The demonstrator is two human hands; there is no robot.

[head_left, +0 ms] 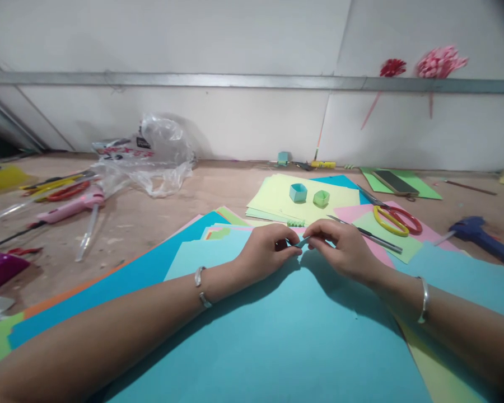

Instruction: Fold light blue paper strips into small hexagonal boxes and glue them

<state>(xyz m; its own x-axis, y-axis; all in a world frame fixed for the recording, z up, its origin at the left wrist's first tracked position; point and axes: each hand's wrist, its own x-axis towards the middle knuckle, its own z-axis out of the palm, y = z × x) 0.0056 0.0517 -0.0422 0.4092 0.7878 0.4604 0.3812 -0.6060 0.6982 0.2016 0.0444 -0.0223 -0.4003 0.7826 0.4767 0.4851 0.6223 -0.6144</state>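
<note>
Paper strip point(303, 242) between left hand point(267, 249) and right hand point(345, 247)

- Left forearm point(121, 324), lower left of the frame: bare.
- Left bracelet point(199, 277), just left of the frame's centre: a shiny, silver-coloured cuff at the wrist, its two widened ends apart with a gap between.
- Right forearm point(457, 319), lower right: bare.
- Right bracelet point(424, 299), right of centre: a slim, curved, silver-coloured band, any engraving too small to tell.
- Left hand point(266, 252) and right hand point(344, 249), mid-frame: ungloved.
</note>
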